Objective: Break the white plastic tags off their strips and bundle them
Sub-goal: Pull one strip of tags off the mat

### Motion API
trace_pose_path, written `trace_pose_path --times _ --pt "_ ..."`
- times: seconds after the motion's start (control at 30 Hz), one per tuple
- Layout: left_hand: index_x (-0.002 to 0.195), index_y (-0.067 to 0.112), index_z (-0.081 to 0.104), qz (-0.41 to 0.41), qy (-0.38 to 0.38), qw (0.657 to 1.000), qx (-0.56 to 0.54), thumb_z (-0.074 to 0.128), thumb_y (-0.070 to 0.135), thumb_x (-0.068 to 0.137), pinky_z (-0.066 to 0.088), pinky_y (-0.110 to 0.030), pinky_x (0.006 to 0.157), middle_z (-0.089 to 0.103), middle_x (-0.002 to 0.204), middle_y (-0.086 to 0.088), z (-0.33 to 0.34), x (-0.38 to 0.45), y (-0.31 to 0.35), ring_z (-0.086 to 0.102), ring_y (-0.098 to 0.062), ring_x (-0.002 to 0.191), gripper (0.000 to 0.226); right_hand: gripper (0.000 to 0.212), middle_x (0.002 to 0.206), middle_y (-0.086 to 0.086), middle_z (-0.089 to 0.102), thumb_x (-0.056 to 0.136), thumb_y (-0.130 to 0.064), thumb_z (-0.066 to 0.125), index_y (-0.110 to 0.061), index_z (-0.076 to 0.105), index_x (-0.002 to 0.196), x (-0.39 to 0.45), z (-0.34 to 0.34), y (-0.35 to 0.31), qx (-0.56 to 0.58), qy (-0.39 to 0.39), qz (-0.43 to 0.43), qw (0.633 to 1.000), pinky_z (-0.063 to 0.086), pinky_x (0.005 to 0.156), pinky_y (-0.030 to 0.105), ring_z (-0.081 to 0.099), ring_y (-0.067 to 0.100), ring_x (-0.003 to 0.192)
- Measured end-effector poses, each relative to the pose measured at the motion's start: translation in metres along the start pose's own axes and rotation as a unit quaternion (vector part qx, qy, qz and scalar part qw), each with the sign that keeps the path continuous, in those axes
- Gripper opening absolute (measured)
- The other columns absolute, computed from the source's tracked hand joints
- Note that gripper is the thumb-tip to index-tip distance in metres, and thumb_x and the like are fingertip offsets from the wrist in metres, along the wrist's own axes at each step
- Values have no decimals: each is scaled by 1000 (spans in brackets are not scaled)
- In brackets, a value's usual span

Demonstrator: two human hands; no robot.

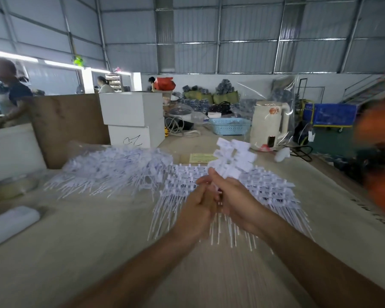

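Observation:
Both my hands meet above the table's middle around a bunch of white plastic tags (232, 157). Its flat heads fan out above my fingers and its thin tails hang below my palms. My right hand (238, 198) grips the bunch from the right. My left hand (198, 207) has its fingers curled around the stems from the left. Under my hands lies a spread of tags on their strips (273, 192), rows of heads with tails pointing toward me. A loose heap of white tags (111, 170) lies to the left.
White boxes (131, 121) and a brown board (67, 127) stand behind the heap. A blue basket (229, 126), a cream kettle (268, 125) and a yellow paper (201, 157) lie farther back. A tape roll (13, 185) and a white roll (11, 223) sit left. A blurred orange shape (378, 156) fills the right edge.

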State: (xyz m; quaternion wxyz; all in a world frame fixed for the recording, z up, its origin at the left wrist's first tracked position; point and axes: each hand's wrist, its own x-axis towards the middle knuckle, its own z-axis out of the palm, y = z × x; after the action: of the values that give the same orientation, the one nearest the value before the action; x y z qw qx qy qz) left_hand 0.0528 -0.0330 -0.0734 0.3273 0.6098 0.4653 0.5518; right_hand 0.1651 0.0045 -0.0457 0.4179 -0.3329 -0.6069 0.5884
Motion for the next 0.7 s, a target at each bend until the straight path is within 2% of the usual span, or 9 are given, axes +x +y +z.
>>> trace_pose_path --times 0.03,0.1,0.2,0.3,0.37,0.47,0.57,0.63,0.7 --pt "100 31 62 -16 27 999 -17 39 35 107 44 -12 54 70 87 9 -13 2 -5 62 0 70 24 38 83 3 67 92 -53 60 -20 77 92 4 6 3 23 -21 2 1000 57 75 32 69 18 83" --pt "83 20 57 -28 93 995 -3 39 29 107 37 -14 45 58 67 7 -46 5 -19 52 1 52 32 30 92 3 72 90 -48 65 -21 75 95 11 19 9 15 -39 -4 999 58 75 31 71 18 87" --pt "72 18 43 -57 170 981 80 38 27 108 30 -34 52 41 61 0 -102 8 -48 39 -18 54 37 16 109 6 69 95 -35 67 -24 71 106 29 38 20 -94 -22 -12 995 58 72 25 71 19 94" --pt "73 19 48 -93 249 953 144 37 26 107 42 -47 64 52 71 -21 -154 12 -76 53 -43 71 36 16 107 -1 61 95 -26 67 -21 66 111 54 61 29 -240 -10 -65 968 50 68 16 65 17 95" --pt "79 16 56 -143 292 938 123 39 27 105 49 -53 75 61 97 -36 -181 19 -86 59 -50 86 33 23 110 -1 56 93 -20 68 -16 65 116 73 81 32 -316 -7 -126 940 44 77 17 59 16 101" --pt "89 14 62 -193 316 922 113 40 24 101 54 -54 78 64 108 -31 -207 29 -95 63 -47 91 27 31 128 5 52 93 -20 66 -15 63 123 100 116 37 -444 -28 -176 878 42 100 32 47 23 121" --pt "95 11 60 -195 329 920 92 38 16 99 39 -27 41 54 71 -14 -220 33 -103 48 -25 46 23 35 151 5 36 96 -25 59 -19 63 130 118 144 46 -595 -53 -175 782 30 112 45 25 28 140" --pt "95 11 59 -194 335 919 74 38 22 101 33 -24 42 47 63 -7 -221 32 -106 41 -20 43 24 36 162 8 17 98 -25 56 -22 62 133 128 154 51 -677 -59 -173 713 21 117 51 10 31 149" --pt "88 15 58 -176 329 924 78 38 30 101 36 -29 48 49 65 -8 -220 30 -107 44 -23 51 28 41 167 8 -2 98 -25 56 -25 56 139 139 161 52 -709 -64 -154 685 10 120 55 -3 32 152"
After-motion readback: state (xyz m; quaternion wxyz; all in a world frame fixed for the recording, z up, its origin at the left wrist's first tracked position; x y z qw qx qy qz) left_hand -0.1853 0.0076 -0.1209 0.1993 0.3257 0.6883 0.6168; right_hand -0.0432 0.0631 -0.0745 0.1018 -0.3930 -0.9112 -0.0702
